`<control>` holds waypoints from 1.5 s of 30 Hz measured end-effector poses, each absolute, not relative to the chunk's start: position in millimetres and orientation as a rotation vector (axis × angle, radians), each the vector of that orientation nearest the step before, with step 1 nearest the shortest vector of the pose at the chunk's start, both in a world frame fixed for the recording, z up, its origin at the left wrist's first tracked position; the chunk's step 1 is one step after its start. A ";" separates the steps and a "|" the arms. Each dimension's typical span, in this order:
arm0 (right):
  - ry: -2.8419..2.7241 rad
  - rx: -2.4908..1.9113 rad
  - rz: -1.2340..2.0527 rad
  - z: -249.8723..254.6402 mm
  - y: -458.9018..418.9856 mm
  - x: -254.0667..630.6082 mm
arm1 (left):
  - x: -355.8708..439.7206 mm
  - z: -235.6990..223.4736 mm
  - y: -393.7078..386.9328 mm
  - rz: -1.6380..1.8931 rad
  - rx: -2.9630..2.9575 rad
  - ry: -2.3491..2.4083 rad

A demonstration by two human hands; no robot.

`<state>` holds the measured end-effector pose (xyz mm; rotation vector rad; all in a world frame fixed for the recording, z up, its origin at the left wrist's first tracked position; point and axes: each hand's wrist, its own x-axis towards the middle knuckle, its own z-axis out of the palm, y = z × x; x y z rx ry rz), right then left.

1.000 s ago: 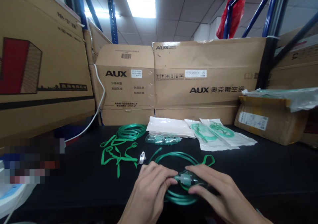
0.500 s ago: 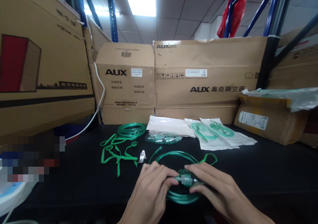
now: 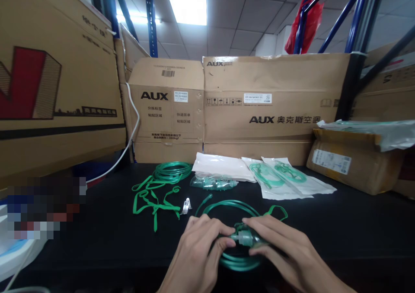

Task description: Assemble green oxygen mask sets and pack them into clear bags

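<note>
My right hand (image 3: pixel 282 245) wraps round a clear green oxygen mask (image 3: pixel 259 239), mostly hidden under the fingers. From the mask a pale green connector (image 3: pixel 245 238) points left. Thumb and forefinger of my left hand (image 3: pixel 204 247) pinch the tube end (image 3: pixel 234 237) at that connector. Below and behind both hands lies a coil of green tubing (image 3: pixel 240 265) on the black table. The mask's green elastic strap (image 3: pixel 279 210) loops out beyond my right fingers. The tubing's free end (image 3: pixel 209 197) sticks up left of the coil.
Farther back lie another tubing coil (image 3: pixel 171 172), green straps (image 3: pixel 155 204), small metal strips (image 3: pixel 186 206), clear masks (image 3: pixel 214 183), a white packet (image 3: pixel 223 165) and bagged mask sets (image 3: pixel 292 178). Cardboard boxes (image 3: pixel 275 111) wall the back; an open carton (image 3: pixel 346 159) stands right.
Both hands keep the same hold on the mask and tube end. The whole view has shifted slightly; hands and mask sit a little lower and farther right in it.
</note>
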<state>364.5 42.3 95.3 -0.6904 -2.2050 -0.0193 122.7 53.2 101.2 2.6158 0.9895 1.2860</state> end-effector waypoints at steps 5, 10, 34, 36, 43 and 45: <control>-2.199 -0.702 -0.007 95.2 42.0 361.9 | 123.9 102.1 55.2 1.279 2.628 0.941; -2.166 -0.699 0.004 96.9 39.9 358.8 | 123.6 100.1 54.3 1.286 2.607 0.935; -2.086 -0.799 -0.042 102.0 35.5 361.5 | 121.2 106.8 53.6 1.242 2.515 0.970; -2.093 -0.773 -0.002 103.9 34.9 361.0 | 119.0 108.3 53.9 1.190 2.454 0.976; -2.087 -0.762 0.048 105.5 35.2 359.6 | 118.9 110.0 53.2 1.131 2.344 0.958; -2.105 -0.769 -0.005 103.3 35.3 360.6 | 120.2 109.5 53.1 1.141 2.381 0.979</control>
